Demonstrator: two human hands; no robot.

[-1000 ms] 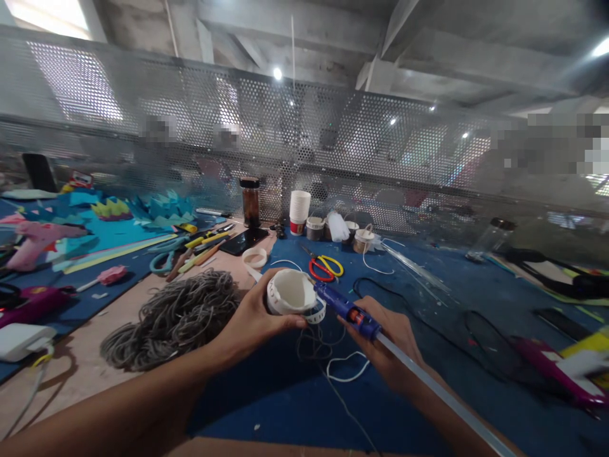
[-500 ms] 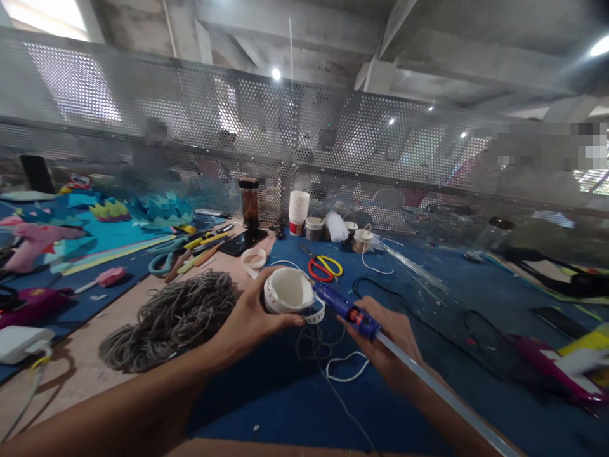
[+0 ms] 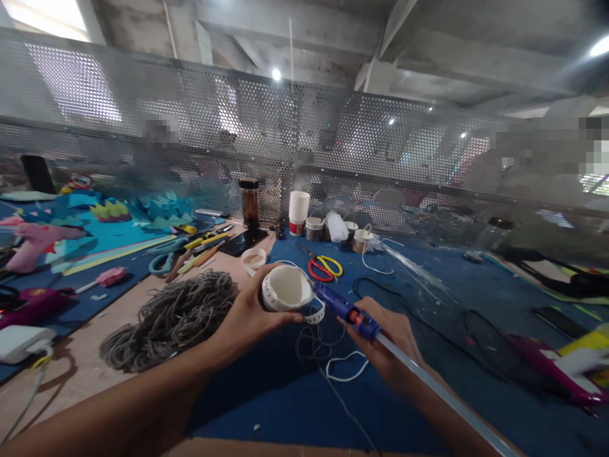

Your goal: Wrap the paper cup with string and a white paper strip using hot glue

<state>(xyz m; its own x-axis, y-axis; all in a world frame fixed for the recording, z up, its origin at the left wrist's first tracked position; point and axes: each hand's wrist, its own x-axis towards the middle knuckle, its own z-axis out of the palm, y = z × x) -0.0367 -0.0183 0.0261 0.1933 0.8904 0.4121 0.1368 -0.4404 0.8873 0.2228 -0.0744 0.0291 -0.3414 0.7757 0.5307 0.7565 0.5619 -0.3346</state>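
My left hand (image 3: 254, 314) is wrapped round a white paper cup (image 3: 287, 289), its open mouth tilted toward me. A white ribbon with dark lettering (image 3: 314, 315) circles the cup, and a loop of it hangs off the right side. In my right hand (image 3: 385, 333) is a blue hot glue gun (image 3: 340, 304) with a long clear glue stick (image 3: 442, 393) running out of its back. The nozzle meets the cup's right side near the ribbon; whether it touches is too small to tell. Just beyond lie red-and-yellow-handled scissors (image 3: 326, 266).
Left of the cup lies a heap of grey yarn (image 3: 171, 320). Stacked paper cups (image 3: 299, 212), a brown jar (image 3: 249, 203) and a phone (image 3: 243, 242) stand or lie behind. White cord (image 3: 347, 376) loops below the glue gun; a purple glue gun (image 3: 554, 368) lies far right.
The cup in my left hand has shifted very slightly left and up. My right hand and the glue gun look almost unmoved.
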